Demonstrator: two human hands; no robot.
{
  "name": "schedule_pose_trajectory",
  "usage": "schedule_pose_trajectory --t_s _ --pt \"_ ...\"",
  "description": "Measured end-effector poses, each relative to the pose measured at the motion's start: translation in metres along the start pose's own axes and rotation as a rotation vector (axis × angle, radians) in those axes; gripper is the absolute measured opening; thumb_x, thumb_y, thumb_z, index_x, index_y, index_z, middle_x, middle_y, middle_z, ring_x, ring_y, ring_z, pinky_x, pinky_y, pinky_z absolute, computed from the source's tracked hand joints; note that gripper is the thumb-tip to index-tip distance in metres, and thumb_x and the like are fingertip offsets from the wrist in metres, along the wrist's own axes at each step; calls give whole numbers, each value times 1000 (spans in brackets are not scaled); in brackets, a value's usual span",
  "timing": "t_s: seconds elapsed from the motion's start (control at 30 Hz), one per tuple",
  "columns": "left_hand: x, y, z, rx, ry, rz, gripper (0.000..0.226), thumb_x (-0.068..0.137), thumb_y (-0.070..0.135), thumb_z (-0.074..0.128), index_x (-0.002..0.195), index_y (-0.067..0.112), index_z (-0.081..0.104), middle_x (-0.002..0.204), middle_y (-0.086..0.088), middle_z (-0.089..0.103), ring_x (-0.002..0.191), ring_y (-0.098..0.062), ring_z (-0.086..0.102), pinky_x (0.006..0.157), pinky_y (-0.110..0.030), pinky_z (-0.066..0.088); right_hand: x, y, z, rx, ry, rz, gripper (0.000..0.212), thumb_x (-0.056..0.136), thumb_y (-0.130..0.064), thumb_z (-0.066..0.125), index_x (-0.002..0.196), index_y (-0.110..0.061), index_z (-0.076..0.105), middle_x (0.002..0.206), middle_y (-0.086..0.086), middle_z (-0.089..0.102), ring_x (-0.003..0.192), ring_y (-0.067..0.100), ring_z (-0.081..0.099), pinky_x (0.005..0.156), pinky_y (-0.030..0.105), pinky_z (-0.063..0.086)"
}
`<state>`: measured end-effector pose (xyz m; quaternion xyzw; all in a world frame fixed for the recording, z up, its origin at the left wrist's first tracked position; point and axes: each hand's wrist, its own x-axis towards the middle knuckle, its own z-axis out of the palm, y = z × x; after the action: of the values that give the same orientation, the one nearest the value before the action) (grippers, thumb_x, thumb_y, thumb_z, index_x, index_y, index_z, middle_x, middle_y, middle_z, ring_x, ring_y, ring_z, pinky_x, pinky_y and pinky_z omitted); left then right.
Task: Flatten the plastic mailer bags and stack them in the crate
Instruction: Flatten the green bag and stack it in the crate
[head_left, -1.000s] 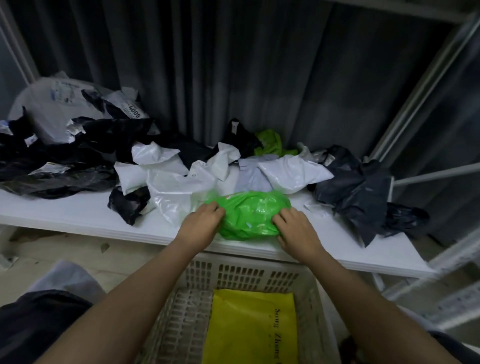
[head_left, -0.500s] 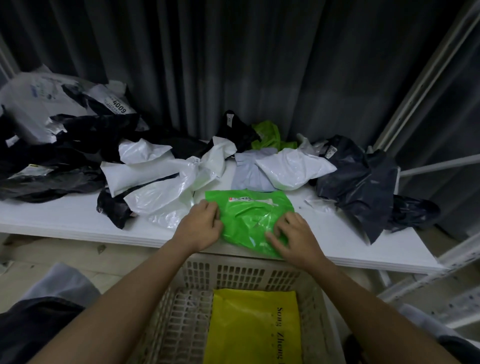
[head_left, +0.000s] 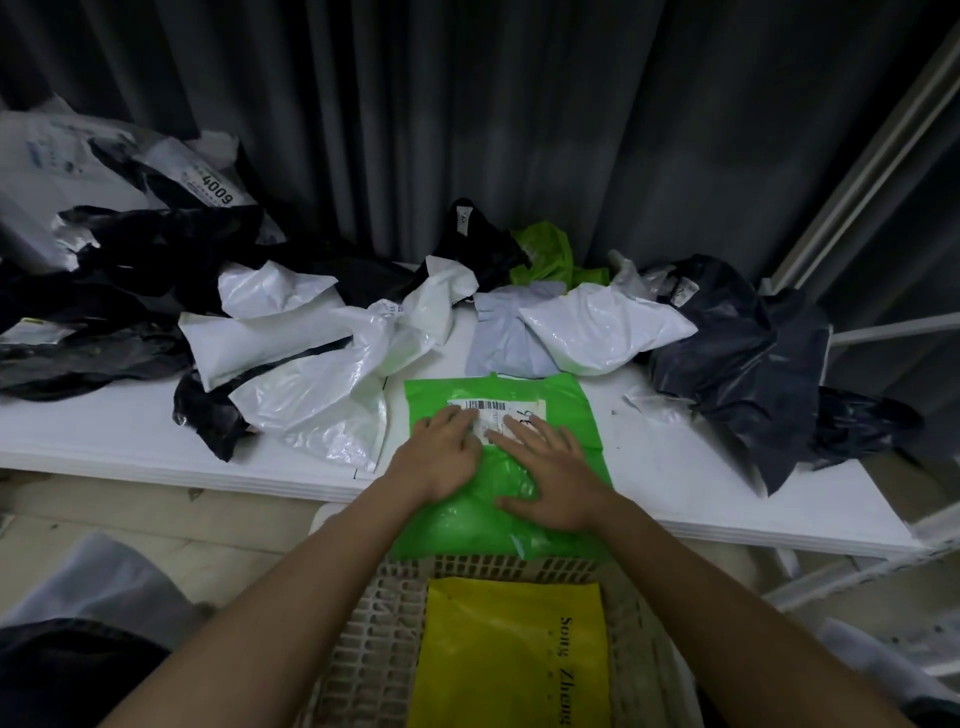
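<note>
Crate: nearest, below the table edge, a yellow bag flat inside.
Left hand: palm down, fingers straight, pressing the green bag.
Right hand: flat, fingers spread, pressing beside it.
Green bag: on the table, near end overhanging the crate.
Change: crumpled a second ago, now spread flat.

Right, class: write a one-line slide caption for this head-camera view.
Both hands, left and right, press a green mailer bag flat on the white table above the crate.
</note>
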<state>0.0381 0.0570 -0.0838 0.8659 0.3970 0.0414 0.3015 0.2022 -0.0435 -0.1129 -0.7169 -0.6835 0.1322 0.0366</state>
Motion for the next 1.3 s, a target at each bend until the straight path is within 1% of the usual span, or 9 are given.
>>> schedule_pose_trajectory --t_s 0.17,0.27,0.37,0.47,0.67,0.8,1.07,1.2,1.3 --pt "6 -4 7 83 -162 -41 73 97 42 44 153 30 -3 159 -2 -17 146 -30 -12 119 -48 4 14 -3 -17 200 198 88 70 82 -66 32 147 -39 30 160 -7 10 147 19 4 118 45 1" --pt "12 0 8 142 -186 -61 75 96 35 43 152 34 -8 157 -1 -23 145 -27 -20 116 -52 -7 23 3 -18 29 112 174 66 88 -69 25 149 -47 14 161 -6 -7 147 26 -11 115 52 -9" --pt "18 13 11 139 -186 -94 62 100 37 28 151 37 -7 157 0 -24 143 -25 -25 114 -54 -15 26 2 -7 26 -16 201 69 92 -67 33 148 -49 -3 159 -5 -18 144 32 -21 114 57 -13" --pt "26 20 16 236 -158 -107 55 101 43 14 151 36 -7 157 0 -23 143 -26 -25 112 -54 -18 25 2 -2 38 -46 179 65 95 -61 31 148 -47 -4 159 -5 -17 144 30 -23 115 56 -12" --pt "46 23 24 491 6 -6 55 101 41 9 153 26 -4 160 -5 -11 146 -26 -16 115 -52 -13 34 0 -4 98 159 347 51 103 -42 16 152 -40 3 160 -4 -13 146 24 -16 117 51 -11" --pt "52 13 35 425 14 9 54 102 42 12 153 29 -3 160 -2 -11 147 -24 -14 117 -54 -6 42 -1 10 73 130 379 52 101 -50 13 151 -41 2 161 -4 -12 146 27 -19 114 54 -15" --pt "47 -8 57 482 113 29 55 101 44 9 150 34 -11 158 0 -21 144 -24 -23 112 -59 -15 41 1 33 20 189 360 74 76 -63 -11 149 -45 -7 159 -4 -18 143 32 -24 111 57 -18" --pt "46 -11 62 471 135 24 62 90 51 -8 150 35 -10 158 1 -19 144 -25 -22 111 -59 -16 41 2 37 27 194 354 74 77 -63 -11 149 -46 -5 159 -4 -18 143 31 -25 110 57 -19" --pt "47 -13 65 477 130 16 61 91 50 -8 150 35 -11 158 1 -20 144 -25 -23 110 -58 -17 41 2 38 15 190 353 74 77 -62 -11 149 -46 -5 159 -5 -18 143 31 -26 110 57 -19"
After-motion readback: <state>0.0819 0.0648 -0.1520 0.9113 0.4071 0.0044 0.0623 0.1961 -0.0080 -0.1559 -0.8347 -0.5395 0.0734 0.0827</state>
